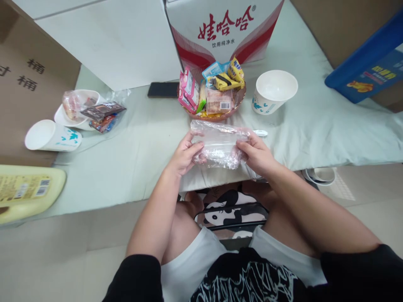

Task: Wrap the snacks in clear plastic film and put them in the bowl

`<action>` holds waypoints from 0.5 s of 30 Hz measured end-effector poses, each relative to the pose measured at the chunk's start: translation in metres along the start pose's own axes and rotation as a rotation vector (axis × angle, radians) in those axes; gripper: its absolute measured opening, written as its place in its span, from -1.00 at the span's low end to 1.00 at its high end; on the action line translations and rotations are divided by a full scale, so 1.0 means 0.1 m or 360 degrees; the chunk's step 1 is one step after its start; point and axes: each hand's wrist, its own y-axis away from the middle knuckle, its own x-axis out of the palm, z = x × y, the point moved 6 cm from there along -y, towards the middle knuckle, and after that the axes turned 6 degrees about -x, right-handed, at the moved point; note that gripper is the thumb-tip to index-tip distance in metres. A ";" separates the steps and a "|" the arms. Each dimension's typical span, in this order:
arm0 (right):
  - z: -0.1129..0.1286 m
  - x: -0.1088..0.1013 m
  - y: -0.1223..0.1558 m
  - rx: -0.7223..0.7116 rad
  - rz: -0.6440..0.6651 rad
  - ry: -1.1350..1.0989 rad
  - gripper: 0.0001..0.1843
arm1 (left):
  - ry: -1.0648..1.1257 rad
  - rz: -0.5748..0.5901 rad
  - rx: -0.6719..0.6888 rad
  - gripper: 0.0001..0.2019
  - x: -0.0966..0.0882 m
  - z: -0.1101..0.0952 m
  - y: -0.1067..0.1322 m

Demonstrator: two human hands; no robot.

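Observation:
Stretched between my two hands is a clear, crinkled plastic bag (pixel 218 144), held above the front edge of the cloth-covered table (pixel 147 163). My left hand (pixel 185 153) pinches its left end, thumb on top. At the right end my right hand (pixel 256 152) grips it the same way; some fingers show through the film. Just beyond the bag stands a bowl (pixel 212 118) heaped with packaged snacks (pixel 220 105). A small white object (pixel 260 133) lies beside my right hand, partly hidden. To the right of the bowl is an upright white paper cup (pixel 273 94).
A black phone (pixel 163 89) lies left of the bowl. Further left are wrapped snacks (pixel 103 112) on a white dish and a tipped paper cup (pixel 55 136). A yellow jug (pixel 28 191), a blue container (pixel 365 67) and a printed carton (pixel 226 31) border the table.

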 end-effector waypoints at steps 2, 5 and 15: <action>0.03 0.00 0.00 -0.0014 0.0004 -0.0142 -0.74 | 0.0107 0.0002 -0.0023 -0.65 -0.03 -0.03 0.01; 0.07 -0.03 0.00 -0.0051 0.0038 -0.0067 -0.78 | 0.0130 0.0106 -0.0071 -0.73 -0.03 -0.04 0.01; 0.12 -0.21 0.01 -0.0244 -0.0274 0.0784 -0.54 | -0.0232 -0.0539 0.0586 -0.51 -0.23 -0.19 -0.03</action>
